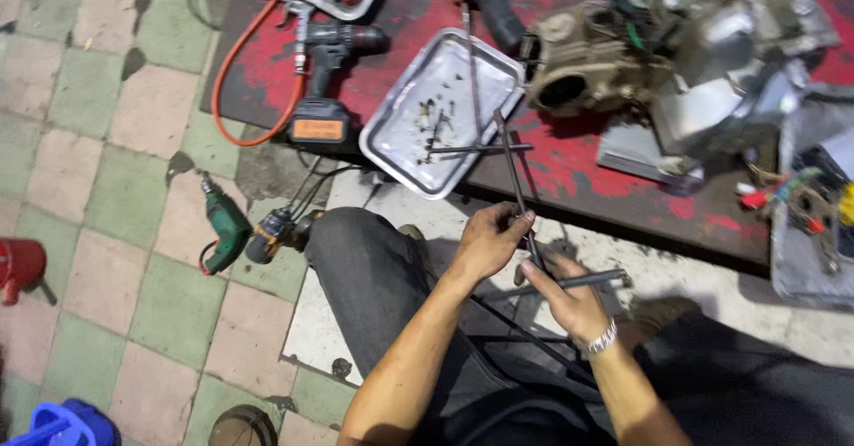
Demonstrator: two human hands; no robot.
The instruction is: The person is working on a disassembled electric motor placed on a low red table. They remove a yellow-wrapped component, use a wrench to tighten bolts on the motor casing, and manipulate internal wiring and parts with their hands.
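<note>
t-handle wrench (pixel 520 199) in both hands above checkered tile floor (pixel 107 144).

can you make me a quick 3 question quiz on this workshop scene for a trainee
1. True or false: both hands grip the same long dark metal rod.
2. What lies on the floor beside the person's knee? A) a green drill B) a paint roller C) a broom
3. Fill in: small screws and bits sit in a shallow metal ____.

Key
1. True: the left hand and right hand both hold the rod.
2. A: the green drill lies on the tiled floor.
3. Tray: the tray rests on the red-stained board beside the engine block.
</note>
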